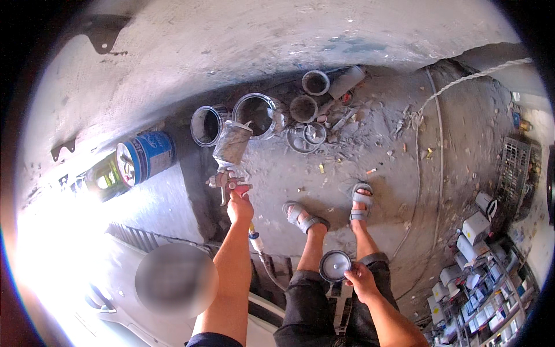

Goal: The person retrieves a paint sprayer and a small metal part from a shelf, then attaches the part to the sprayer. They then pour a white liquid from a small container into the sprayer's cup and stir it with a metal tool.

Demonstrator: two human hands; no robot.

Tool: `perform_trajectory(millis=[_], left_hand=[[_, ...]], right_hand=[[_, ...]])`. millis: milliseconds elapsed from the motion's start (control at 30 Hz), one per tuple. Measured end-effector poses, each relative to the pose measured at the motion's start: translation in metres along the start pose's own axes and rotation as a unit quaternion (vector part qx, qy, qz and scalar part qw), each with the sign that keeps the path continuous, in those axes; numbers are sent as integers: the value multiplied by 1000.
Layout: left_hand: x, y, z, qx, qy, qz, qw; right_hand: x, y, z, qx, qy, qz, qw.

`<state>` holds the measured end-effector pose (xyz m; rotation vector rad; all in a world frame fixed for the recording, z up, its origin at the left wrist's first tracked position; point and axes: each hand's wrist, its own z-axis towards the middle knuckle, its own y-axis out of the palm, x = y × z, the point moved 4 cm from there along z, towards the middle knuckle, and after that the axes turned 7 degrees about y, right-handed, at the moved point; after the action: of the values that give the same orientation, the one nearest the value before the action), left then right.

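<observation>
My left hand is wrapped round the red handle of a spray gun, held out in front of me. On top of the gun sits a paint-stained cup whose upper end looks uncovered; its inside is hidden. An air hose hangs below the handle. Over my lap, my right hand pinches the rim of a round grey lid with a small knob in its middle. The lid is apart from the cup.
Open metal cans and smaller round tubs stand along the wall. A blue-labelled can is at the left. Debris and a cable lie on the floor. A rack of containers stands at the right, a car at lower left.
</observation>
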<state>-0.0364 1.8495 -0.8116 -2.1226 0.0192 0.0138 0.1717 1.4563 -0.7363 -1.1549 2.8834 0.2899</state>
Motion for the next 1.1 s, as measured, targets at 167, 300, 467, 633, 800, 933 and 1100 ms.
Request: perform_trajectory(millis=[167,300,467,633,800,933,1100], left_hand=[[12,-14,-6,-2,-25,19,999],[5,-12,-12,1,-6,9,1000],[-28,-12,-30,60,-57,-137,987],[-95,-17,-94,103,-112,-601,784],[-124,-55,-162,147,-231,-647,711],[-201,-51,-199,103,-256,-725,631],[-231,-55,-235,83,-243,-691,675]], right_hand=[[2,-7,0,-1,12,-1,1000],[-7,-8,-3,-22,1,-5,1000],[-11,-13,-2,-14,-24,-6,1000],[-22,-20,-17,-34,-42,-39,998],[-28,-36,-51,0,-60,-30,998],[-21,-36,-84,18,-102,-47,993],[2,-31,-133,47,-142,-58,987]])
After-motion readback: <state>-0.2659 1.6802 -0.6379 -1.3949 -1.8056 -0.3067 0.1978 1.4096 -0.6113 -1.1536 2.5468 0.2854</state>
